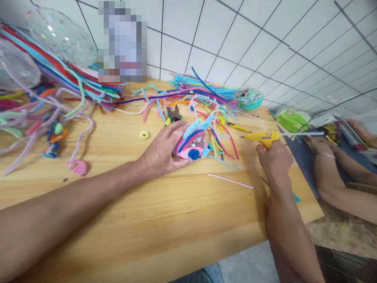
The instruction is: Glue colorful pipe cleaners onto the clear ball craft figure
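Observation:
My left hand (163,152) is closed around a small pipe-cleaner craft (193,142) resting on the wooden table (153,212). The craft is pink and blue, with a clear middle and a dark blue disc on its front. My right hand (273,158) grips the handle of a yellow glue gun (263,137). The gun's nozzle points left toward the craft, a short gap away. A glue stick pokes out of the gun's back to the right.
Heaps of coloured pipe cleaners (203,94) cover the table's back, and clear balloons (60,35) sit at far left. A pink stick (229,181), pliers (173,114), a yellow ring (144,135) and a pink disc (79,167) lie loose. Another person's arms (338,173) rest at the right.

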{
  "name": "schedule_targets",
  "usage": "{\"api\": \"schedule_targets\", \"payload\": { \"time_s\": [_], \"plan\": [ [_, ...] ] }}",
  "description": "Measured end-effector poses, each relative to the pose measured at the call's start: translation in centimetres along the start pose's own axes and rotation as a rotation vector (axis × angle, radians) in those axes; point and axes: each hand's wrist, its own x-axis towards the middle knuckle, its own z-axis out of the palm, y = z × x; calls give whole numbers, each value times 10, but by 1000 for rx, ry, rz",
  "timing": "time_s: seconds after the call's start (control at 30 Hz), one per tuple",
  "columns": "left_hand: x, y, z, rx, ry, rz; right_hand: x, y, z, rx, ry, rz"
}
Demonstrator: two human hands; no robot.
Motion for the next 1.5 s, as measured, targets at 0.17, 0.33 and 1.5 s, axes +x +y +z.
{"api": "schedule_targets", "payload": {
  "time_s": [0.17, 0.33, 1.5],
  "plan": [
    [0, 0, 0, -7, -2, -17, 2, 1, 3, -7, -14, 7],
    [0, 0, 0, -1, 5, -1, 4, 3, 4, -2, -11, 44],
    [-1, 0, 0, -12, 13, 9, 6, 3, 6, -37, -92, 42]
  ]
}}
